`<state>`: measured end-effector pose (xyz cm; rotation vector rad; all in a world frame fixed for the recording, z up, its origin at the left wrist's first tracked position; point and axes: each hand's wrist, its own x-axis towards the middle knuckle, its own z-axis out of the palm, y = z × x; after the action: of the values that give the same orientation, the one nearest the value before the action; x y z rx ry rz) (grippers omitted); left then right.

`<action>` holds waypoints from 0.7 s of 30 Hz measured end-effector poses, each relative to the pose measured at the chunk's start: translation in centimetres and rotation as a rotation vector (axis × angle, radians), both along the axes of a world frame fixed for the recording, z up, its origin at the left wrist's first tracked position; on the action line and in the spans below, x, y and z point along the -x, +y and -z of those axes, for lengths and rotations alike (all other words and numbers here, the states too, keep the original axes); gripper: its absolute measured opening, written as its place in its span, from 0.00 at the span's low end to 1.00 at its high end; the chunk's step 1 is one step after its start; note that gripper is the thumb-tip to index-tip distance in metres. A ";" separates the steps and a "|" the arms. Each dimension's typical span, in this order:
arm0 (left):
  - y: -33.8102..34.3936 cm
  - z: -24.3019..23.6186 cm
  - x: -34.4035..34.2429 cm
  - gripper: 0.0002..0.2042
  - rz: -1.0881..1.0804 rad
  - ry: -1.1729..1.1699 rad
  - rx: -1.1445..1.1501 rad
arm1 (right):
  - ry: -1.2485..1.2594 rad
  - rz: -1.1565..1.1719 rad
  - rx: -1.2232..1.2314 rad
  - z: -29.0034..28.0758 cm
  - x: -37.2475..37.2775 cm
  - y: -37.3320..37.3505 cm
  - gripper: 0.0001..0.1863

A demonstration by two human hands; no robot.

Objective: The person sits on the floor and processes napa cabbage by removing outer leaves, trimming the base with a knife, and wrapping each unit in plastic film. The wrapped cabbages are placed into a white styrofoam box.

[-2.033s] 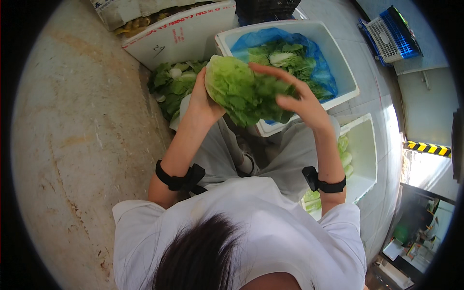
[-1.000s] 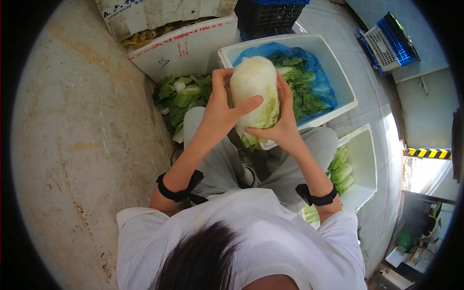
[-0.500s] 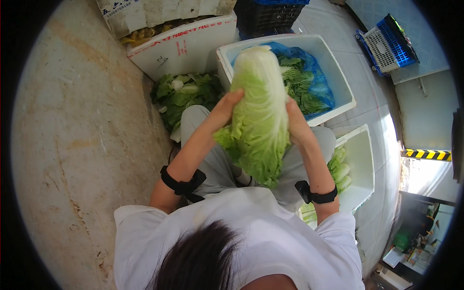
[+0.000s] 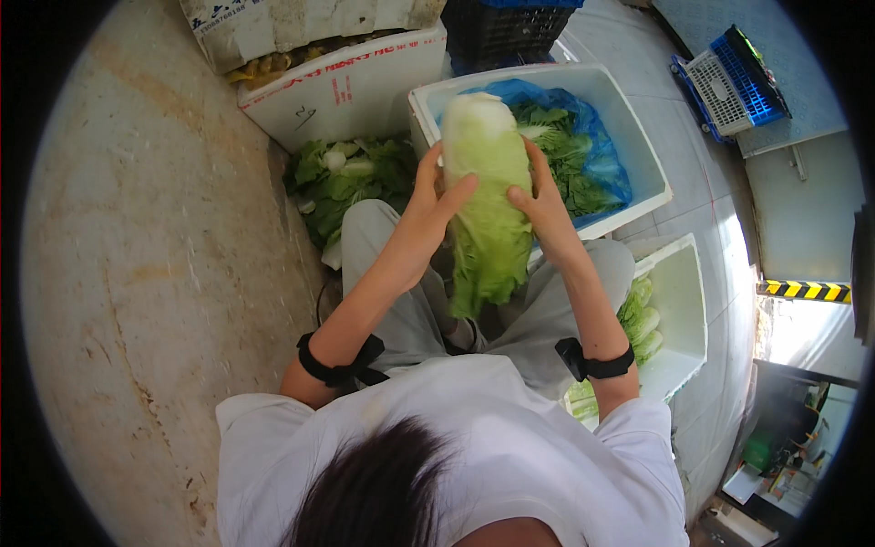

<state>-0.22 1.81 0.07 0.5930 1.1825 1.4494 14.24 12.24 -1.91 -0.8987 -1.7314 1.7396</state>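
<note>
Between my hands is a napa cabbage (image 4: 488, 191), its white base pointing away from me and its green leafy top hanging toward my lap. My left hand (image 4: 437, 187) grips its left side, with the thumb over the front. On the right side my right hand (image 4: 540, 196) holds it, thumb also on the front leaves. Some of the fingers are hidden behind the cabbage. Just beyond it stands a white foam box (image 4: 643, 146) lined with a blue plastic bag (image 4: 606, 137), with loose green leaves (image 4: 574, 164) inside.
Cabbage leaves (image 4: 351, 182) lie heaped at the left by a closed-in white foam box (image 4: 355, 82). By my right knee another white box (image 4: 679, 319) holds several cabbages (image 4: 645, 324). Dark crates (image 4: 506, 36) stand behind. A wall (image 4: 164, 273) runs along my left.
The cabbage has turned in my hands and shows a different side. Both thumbs now lie over its front, and its leafy end sits slightly higher.
</note>
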 end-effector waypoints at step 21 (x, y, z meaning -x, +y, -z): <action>0.3 0.3 2.2 0.15 -0.098 0.287 -0.254 | 0.783 -0.285 0.966 3.8 -1.9 0.8 0.37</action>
<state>-2.43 2.12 -0.23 0.9553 1.2709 1.6516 16.17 13.05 -5.71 -0.1791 -0.4810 2.6736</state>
